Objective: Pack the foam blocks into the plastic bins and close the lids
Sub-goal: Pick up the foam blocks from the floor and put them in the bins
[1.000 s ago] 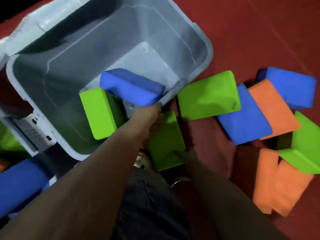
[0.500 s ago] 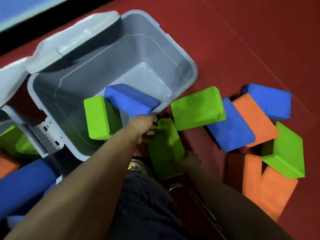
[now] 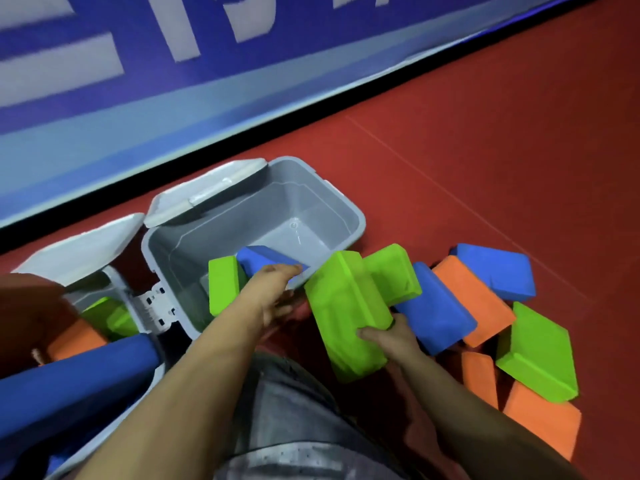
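Grey plastic forms the open bin (image 3: 349, 216) at centre, standing on the red floor (image 3: 485, 150) with its white lid (image 3: 204, 192) folded back on the far-left side. Inside it, against the near wall, a green foam block (image 3: 223, 285) stands on end, and a blue foam block (image 3: 263, 261) leans tilted just beside it.

The person's left hand (image 3: 277, 289) reaches over the bin's near rim; its fingers (image 3: 287, 271) lie across the blue block's near edge, but whether they curl round the block or the rim cannot be told.

The right hand (image 3: 388, 337) holds a large green foam block (image 3: 346, 313) raised and tilted just outside the bin's near right corner, the fingers (image 3: 367, 332) wrapped round its lower right edge. Motion blur softens this block's outline.

To the right, loose blocks lie heaped on the floor, touching one another: a second green block (image 3: 394, 271) behind the held one, a blue block (image 3: 436, 310), an orange block (image 3: 474, 299), another blue block (image 3: 498, 271) farthest back, a green block (image 3: 536, 355) nearest the right, and orange pieces (image 3: 540, 417) beneath it.

At the left edge a second bin (image 3: 114, 282), lid (image 3: 86, 251) also open, contains green (image 3: 114, 317) and orange (image 3: 76, 341) blocks. A long blue foam piece (image 3: 69, 382) crosses the lower left, in front of that bin. A blue and white banner (image 3: 207, 64) runs along the wall beyond the floor.
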The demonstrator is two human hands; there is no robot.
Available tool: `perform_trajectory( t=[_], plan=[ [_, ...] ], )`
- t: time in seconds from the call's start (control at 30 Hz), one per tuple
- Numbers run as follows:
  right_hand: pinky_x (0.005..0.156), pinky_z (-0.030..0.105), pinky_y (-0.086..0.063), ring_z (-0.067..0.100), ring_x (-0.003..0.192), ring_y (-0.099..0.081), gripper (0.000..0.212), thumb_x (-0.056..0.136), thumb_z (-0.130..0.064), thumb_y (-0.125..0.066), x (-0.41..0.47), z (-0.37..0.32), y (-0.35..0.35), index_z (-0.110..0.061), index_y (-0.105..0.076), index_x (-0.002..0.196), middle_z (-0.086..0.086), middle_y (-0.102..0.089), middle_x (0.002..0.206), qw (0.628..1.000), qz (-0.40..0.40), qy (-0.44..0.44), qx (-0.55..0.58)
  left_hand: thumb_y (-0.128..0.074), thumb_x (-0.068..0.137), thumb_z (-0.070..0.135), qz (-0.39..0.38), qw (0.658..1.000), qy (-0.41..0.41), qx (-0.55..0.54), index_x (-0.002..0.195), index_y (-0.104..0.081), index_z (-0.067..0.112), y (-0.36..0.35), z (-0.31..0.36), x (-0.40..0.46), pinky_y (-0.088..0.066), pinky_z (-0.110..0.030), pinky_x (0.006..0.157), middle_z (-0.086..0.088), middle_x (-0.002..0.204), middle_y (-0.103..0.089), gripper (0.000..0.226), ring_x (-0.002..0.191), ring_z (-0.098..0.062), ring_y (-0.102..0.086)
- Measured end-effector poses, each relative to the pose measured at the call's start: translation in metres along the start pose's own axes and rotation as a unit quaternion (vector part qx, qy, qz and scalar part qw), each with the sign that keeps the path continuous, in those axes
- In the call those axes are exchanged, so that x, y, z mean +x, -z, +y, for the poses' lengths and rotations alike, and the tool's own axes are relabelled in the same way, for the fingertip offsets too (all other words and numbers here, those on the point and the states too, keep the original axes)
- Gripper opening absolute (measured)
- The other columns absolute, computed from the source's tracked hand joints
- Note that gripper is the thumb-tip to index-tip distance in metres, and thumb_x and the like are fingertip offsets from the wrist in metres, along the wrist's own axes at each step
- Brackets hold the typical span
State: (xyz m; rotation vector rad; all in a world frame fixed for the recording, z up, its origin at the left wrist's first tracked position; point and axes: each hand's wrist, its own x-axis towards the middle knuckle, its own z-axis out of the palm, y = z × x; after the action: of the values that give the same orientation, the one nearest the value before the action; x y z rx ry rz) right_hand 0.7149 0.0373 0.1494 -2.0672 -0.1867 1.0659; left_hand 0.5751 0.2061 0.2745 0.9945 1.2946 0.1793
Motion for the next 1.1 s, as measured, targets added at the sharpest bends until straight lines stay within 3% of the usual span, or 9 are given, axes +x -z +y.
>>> perform_trajectory(
  t=[0.07,0.2,0.33,0.43,0.6,0.7,0.8,0.93,1.1],
  plan=[
    [0.08,0.031,-0.052,0.02,0.089,-0.065,0.084,0.034,-0.041,-0.086,-0.008,-0.005,0.001,-0.013,-0.06,0.109,0.001,-0.068,0.101,1.0,0.009,0.011,0.007,-0.061,0.091,0.028,0.008,1.0,-0.026,-0.007,0.092,-0.053,0.021,0.006,0.004,-0.015,-0.042,-0.033,0.078,-0.002,0.102,-0.052,0.011,0.1,-0.022,-0.052],
    [0.085,0.036,-0.053,0.02,0.091,-0.066,0.077,0.041,-0.028,-0.089,-0.034,-0.029,0.009,-0.014,-0.059,0.11,0.003,-0.069,0.105,0.996,0.022,0.045,0.073,-0.068,0.085,0.029,0.003,0.996,-0.08,-0.037,0.132,-0.046,0.015,0.012,0.013,-0.046,-0.041,-0.032,0.073,-0.01,0.128,-0.052,0.053,0.104,-0.022,-0.052],
    [0.08,0.042,-0.056,0.024,0.09,-0.066,0.069,0.057,-0.026,-0.087,-0.063,-0.074,0.019,-0.008,-0.053,0.114,0.01,-0.068,0.106,0.979,0.01,0.052,0.197,-0.07,0.083,0.032,0.003,0.994,-0.102,-0.038,0.134,-0.043,0.024,0.015,0.013,-0.065,-0.044,-0.044,0.088,-0.007,0.133,-0.05,0.058,0.113,-0.024,-0.049],
    [0.061,0.029,-0.048,0.017,0.081,-0.064,0.046,0.076,-0.03,-0.076,-0.072,-0.115,0.026,-0.014,-0.055,0.114,0.005,-0.068,0.103,0.96,-0.058,0.043,0.27,-0.07,0.083,0.034,-0.001,0.992,-0.128,-0.018,0.138,-0.038,0.031,0.016,0.015,-0.067,-0.042,-0.048,0.098,-0.004,0.134,-0.047,0.063,0.116,-0.022,-0.045],
    [0.084,0.04,-0.048,0.019,0.094,-0.065,0.021,0.083,-0.04,-0.065,-0.053,-0.162,0.028,-0.029,-0.064,0.101,-0.001,-0.072,0.1,0.886,-0.216,0.003,0.411,-0.072,0.081,0.034,-0.009,0.989,-0.145,-0.029,0.137,-0.04,0.036,0.014,0.026,-0.052,-0.042,-0.042,0.09,-0.002,0.123,-0.058,0.065,0.119,-0.023,-0.046],
    [0.085,0.044,-0.048,0.024,0.101,-0.063,0.03,0.084,-0.042,-0.064,-0.036,-0.174,0.025,-0.026,-0.063,0.109,0.004,-0.069,0.112,0.859,-0.266,-0.033,0.437,-0.082,0.058,0.046,-0.032,0.99,-0.125,-0.064,0.127,-0.048,0.044,0.007,0.03,-0.044,-0.042,-0.035,0.077,-0.002,0.123,-0.06,0.077,0.107,-0.024,-0.053],
    [0.082,0.044,-0.049,0.026,0.108,-0.061,0.047,0.081,-0.045,-0.066,-0.01,-0.174,0.018,-0.02,-0.06,0.12,0.007,-0.067,0.118,0.849,-0.277,-0.079,0.444,-0.073,0.078,0.037,-0.021,0.986,-0.129,-0.106,0.13,-0.046,0.041,-0.002,0.037,-0.025,-0.046,-0.039,0.084,-0.004,0.122,-0.059,0.059,0.103,-0.021,-0.058],
    [0.084,0.042,-0.049,0.021,0.107,-0.062,0.052,0.08,-0.052,-0.065,0.021,-0.174,0.006,-0.026,-0.059,0.124,0.002,-0.067,0.119,0.864,-0.305,-0.093,0.39,-0.072,0.07,0.042,0.009,0.985,-0.142,-0.097,0.13,-0.046,0.039,-0.016,0.05,0.001,-0.05,-0.047,0.086,0.006,0.125,-0.061,0.066,0.107,-0.021,-0.06],
    [0.083,0.035,-0.05,0.017,0.112,-0.058,0.055,0.082,-0.066,-0.052,0.068,-0.165,-0.012,-0.031,-0.056,0.123,-0.01,-0.062,0.12,0.941,-0.255,-0.006,0.224,-0.068,0.085,0.021,0.097,0.978,-0.16,-0.089,0.129,-0.05,0.026,-0.016,0.072,0.059,-0.054,-0.04,0.069,-0.008,0.129,-0.058,0.048,0.102,-0.026,-0.058]
  ],
)
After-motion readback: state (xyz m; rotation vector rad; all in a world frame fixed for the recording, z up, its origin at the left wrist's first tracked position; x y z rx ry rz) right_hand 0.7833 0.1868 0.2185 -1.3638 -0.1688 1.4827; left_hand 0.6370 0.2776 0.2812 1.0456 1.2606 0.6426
